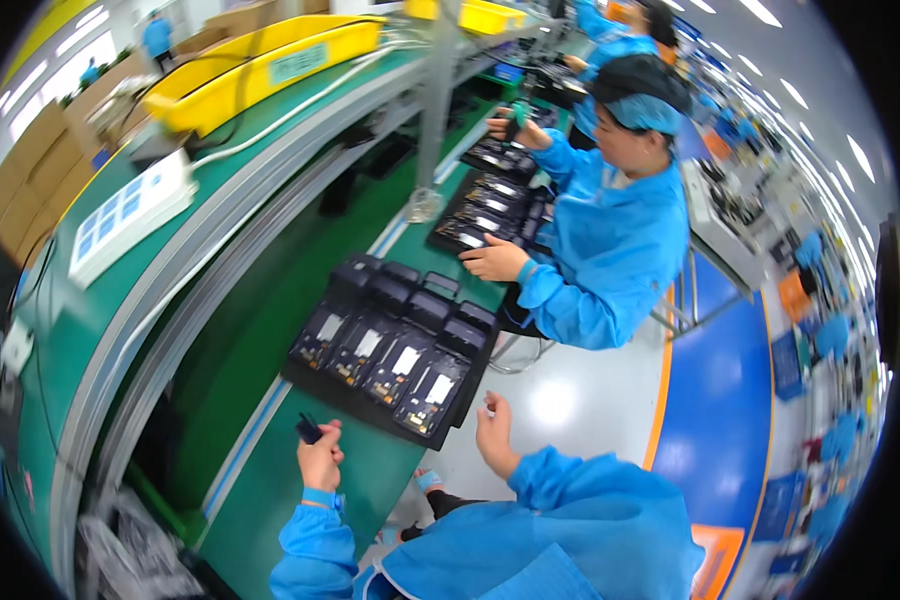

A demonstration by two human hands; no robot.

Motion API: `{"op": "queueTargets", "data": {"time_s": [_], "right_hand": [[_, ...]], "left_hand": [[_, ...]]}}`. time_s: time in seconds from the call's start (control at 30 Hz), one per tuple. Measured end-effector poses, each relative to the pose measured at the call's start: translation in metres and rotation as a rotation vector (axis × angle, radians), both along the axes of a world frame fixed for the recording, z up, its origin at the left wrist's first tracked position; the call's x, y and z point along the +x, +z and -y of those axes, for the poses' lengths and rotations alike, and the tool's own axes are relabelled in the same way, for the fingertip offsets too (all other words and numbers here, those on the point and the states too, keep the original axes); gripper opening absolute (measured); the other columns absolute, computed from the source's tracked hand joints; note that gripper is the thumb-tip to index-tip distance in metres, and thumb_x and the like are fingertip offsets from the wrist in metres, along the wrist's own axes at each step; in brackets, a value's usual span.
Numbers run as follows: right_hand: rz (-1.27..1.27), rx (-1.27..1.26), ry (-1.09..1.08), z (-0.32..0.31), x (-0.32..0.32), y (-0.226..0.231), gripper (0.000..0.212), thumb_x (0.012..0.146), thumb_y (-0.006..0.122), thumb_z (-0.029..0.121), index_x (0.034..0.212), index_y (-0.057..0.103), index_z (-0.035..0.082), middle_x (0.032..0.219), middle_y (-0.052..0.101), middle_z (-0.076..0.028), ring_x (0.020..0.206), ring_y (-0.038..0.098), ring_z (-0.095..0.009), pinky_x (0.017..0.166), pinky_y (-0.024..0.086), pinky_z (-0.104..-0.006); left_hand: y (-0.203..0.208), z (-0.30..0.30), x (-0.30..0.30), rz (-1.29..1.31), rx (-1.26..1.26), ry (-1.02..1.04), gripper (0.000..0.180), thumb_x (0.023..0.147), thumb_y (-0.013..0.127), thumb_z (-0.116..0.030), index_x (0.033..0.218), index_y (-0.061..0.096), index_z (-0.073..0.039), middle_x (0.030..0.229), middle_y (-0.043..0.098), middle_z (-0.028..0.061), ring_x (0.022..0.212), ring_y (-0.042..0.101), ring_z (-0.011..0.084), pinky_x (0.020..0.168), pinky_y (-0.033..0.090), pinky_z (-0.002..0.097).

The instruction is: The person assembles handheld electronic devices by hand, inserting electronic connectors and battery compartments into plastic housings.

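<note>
My left hand is closed on a small black piece, its exact kind too blurred to make out. It is above the green bench, beside the near left corner of a black tray. Lying in a row in that tray are several open black phone-like devices with pale labels and bare circuitry, and black flaps or covers behind them. Off the tray's near right corner, over the floor, my right hand is loosely bent with its fingers apart and nothing visible in it.
Ahead, a co-worker in blue works at another black tray of similar devices. A metal post stands by the bench. On the left shelf are a yellow bin and a white power strip.
</note>
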State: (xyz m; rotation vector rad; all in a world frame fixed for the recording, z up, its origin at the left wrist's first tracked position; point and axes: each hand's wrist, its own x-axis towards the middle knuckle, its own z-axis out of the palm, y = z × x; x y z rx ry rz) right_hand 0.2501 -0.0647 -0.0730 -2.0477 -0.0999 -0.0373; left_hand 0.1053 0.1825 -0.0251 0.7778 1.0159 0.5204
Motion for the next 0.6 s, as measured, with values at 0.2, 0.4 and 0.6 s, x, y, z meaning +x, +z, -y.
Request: {"op": "queueTargets", "data": {"time_s": [0.2,0.4,0.6], "right_hand": [[0.029,0.067,1.358,-0.126,-0.072,0.12,0.03,0.088,0.047,0.018,0.112,0.054,0.0,0.112,0.055,-0.015,0.106,0.052,-0.027,0.088,0.041,-0.0331],[-0.089,-0.106,1.931,-0.167,-0.165,0.123,0.034,0.093,0.04,0.024,0.105,0.057,-0.003,0.105,0.059,-0.016,0.098,0.058,-0.024,0.082,0.045,-0.031],[-1.155,-0.057,1.664,-0.221,-0.262,0.068,0.043,0.094,0.037,0.026,0.126,0.037,-0.003,0.127,0.044,-0.018,0.112,0.047,-0.031,0.095,0.038,-0.0397]], "left_hand": [[0.04,0.071,-0.05,0.218,-0.196,-0.479,0.007,0.079,0.056,-0.001,0.083,0.05,-0.003,0.067,0.048,0.0035,0.049,0.039,0.0062,0.038,0.023,0.0189],[0.065,0.095,-0.155,0.296,-0.329,0.041,0.004,0.084,0.052,-0.007,0.084,0.048,-0.004,0.06,0.044,0.002,0.045,0.034,0.0062,0.037,0.021,0.02],[0.066,0.163,-0.291,-0.014,-0.064,0.828,0.014,0.083,0.06,-0.021,0.084,0.053,-0.009,0.057,0.045,-0.002,0.046,0.039,0.0055,0.039,0.03,0.0206]]}}
